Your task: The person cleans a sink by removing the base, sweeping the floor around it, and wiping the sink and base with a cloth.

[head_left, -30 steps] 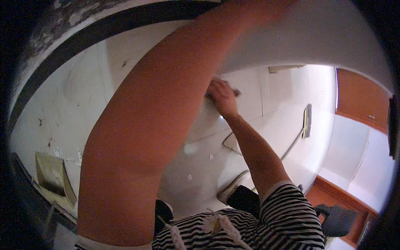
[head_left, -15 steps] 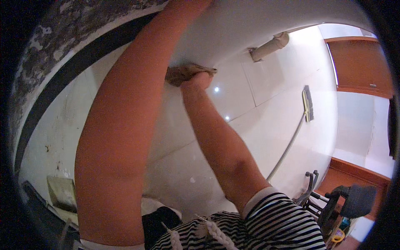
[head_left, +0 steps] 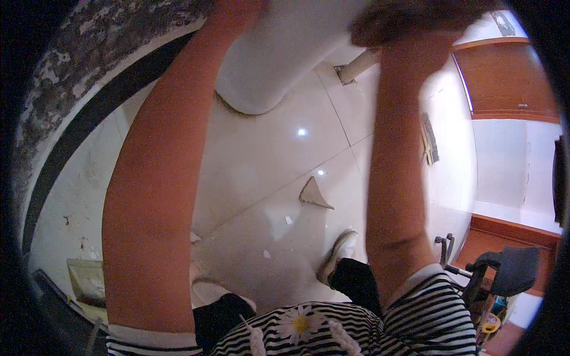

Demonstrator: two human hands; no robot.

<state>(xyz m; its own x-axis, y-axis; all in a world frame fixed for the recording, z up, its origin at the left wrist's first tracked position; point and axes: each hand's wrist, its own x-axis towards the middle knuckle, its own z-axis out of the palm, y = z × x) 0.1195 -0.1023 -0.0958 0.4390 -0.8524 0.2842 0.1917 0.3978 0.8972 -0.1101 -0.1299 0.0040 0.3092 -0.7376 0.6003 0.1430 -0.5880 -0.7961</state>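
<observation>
A smooth white pedestal-like fixture (head_left: 261, 71) with a rounded base stands on the tiled floor. My left hand (head_left: 246, 13) reaches up beside it at the top edge. Its fingers are lost in shadow, so I cannot make out whether it grips anything. At the upper right, my right hand (head_left: 418, 50) is raised, blurred by motion. A brown cloth (head_left: 380, 24), crumpled and dark, is in its grasp.
A capped pipe stub (head_left: 356, 66) rises from the floor. A broken white shard (head_left: 316, 194) lies near my shoe (head_left: 341, 252). To the right are a broom (head_left: 430, 139) and a black chair (head_left: 513, 270); a dustpan (head_left: 88, 279) lies at left.
My right hand has swung up and right with the cloth, away from the foot of the white fixture. That base and the shard on the floor now show. My left arm has shifted slightly left.
</observation>
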